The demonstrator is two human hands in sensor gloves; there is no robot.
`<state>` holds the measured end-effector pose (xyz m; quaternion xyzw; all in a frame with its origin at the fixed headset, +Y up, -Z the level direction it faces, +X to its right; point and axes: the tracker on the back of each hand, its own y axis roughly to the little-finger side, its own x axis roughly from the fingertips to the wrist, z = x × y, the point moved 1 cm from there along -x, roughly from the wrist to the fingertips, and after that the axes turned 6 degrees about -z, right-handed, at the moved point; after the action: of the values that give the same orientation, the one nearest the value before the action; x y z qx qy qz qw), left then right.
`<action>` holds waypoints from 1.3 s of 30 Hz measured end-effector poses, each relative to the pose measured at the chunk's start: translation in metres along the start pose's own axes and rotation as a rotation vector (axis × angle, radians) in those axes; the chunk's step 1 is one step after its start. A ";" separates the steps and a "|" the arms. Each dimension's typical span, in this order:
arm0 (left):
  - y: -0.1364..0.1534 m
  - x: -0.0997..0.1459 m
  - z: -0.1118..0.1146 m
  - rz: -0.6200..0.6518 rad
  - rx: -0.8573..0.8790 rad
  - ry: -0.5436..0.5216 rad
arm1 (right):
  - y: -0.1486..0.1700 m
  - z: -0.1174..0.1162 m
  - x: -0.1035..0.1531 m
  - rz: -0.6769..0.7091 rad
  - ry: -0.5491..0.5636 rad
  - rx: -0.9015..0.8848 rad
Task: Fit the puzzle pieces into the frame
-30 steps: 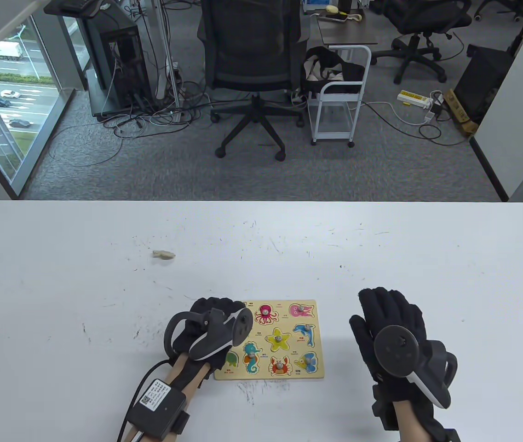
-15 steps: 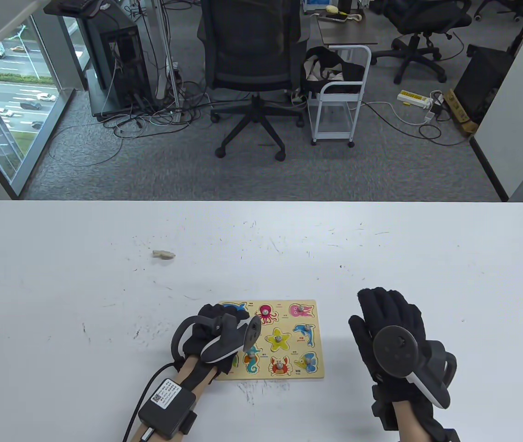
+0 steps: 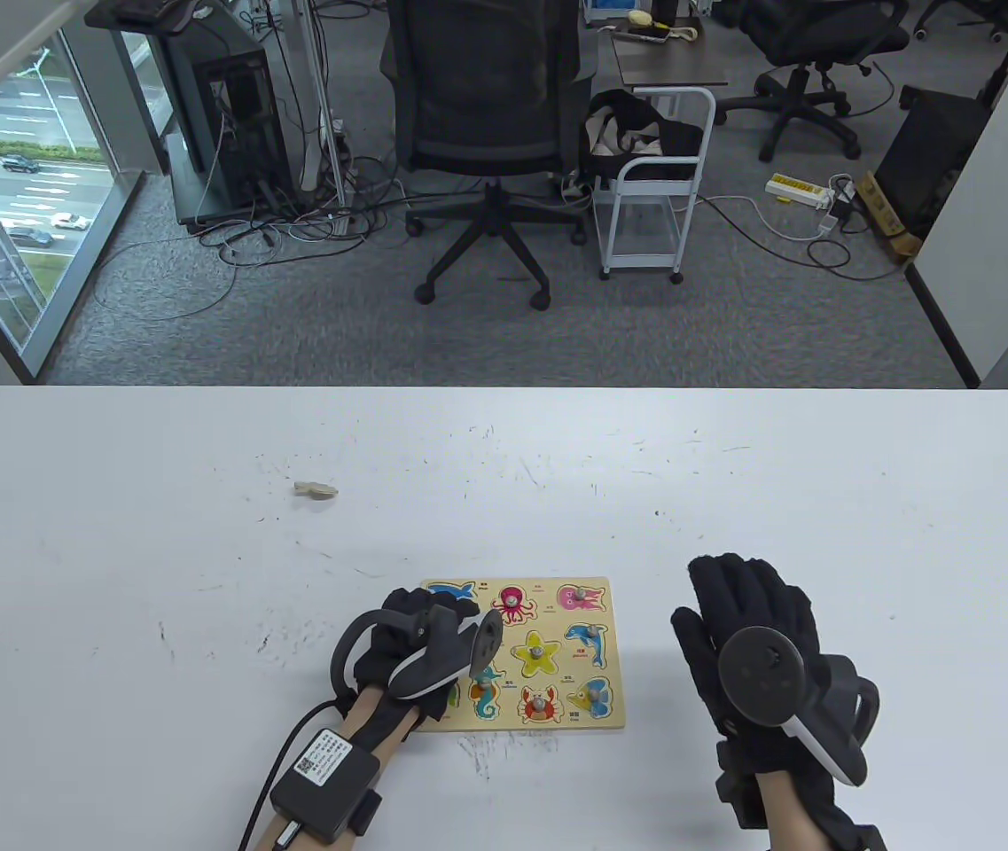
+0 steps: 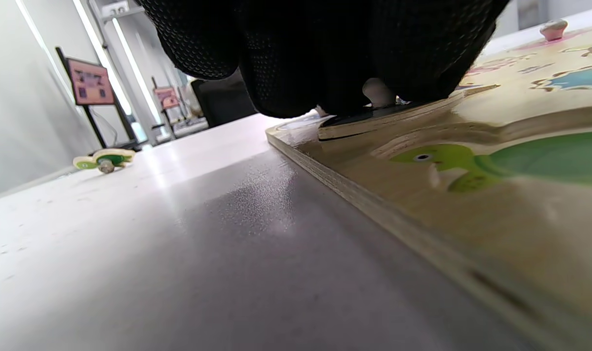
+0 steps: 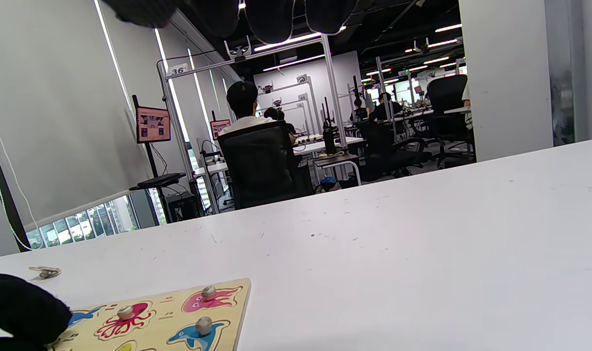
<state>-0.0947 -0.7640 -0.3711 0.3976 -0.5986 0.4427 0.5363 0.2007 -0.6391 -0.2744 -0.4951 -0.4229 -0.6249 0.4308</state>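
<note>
One wooden puzzle frame (image 3: 612, 660) lies flat on the white table (image 3: 113, 550), directly between the two hands. The left hand (image 3: 402, 638) is over the frame's left column, its fingers (image 4: 286, 58) bunched downward around the small peg of a dark piece (image 4: 369, 119) that sits tilted, one edge raised above the board, at the middle-left recess; whether the fingers actually pinch the peg cannot be told. Just nearer the wrist than that piece is the green turtle recess (image 4: 495, 163), printed on the board with no piece in it. On the frame beyond and to the right of the left hand, eight seated pieces show in the table view: a blue fish, a red octopus, a pink squid, a dolphin, a yellow starfish, a seahorse, a crab and a blue-orange fish. One loose turtle piece (image 3: 316, 489) lies alone well ahead of the left hand, knob down. The right hand (image 3: 756, 620) is flat to the right of the frame, apart from it, fingers extended and holding nothing.
</note>
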 end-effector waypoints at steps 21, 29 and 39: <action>0.066 -0.021 -0.035 -0.151 -0.018 0.047 | 0.001 0.002 0.000 -0.015 -0.001 0.008; 0.124 -0.066 -0.027 -0.367 -0.131 0.110 | 0.011 0.003 -0.003 -0.065 -0.013 -0.005; 0.167 -0.109 -0.006 -0.510 -0.075 0.193 | 0.012 0.001 -0.005 -0.097 -0.020 0.019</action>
<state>-0.2394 -0.7092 -0.4965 0.4714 -0.4413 0.3069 0.6992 0.2133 -0.6413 -0.2780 -0.4762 -0.4567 -0.6359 0.4005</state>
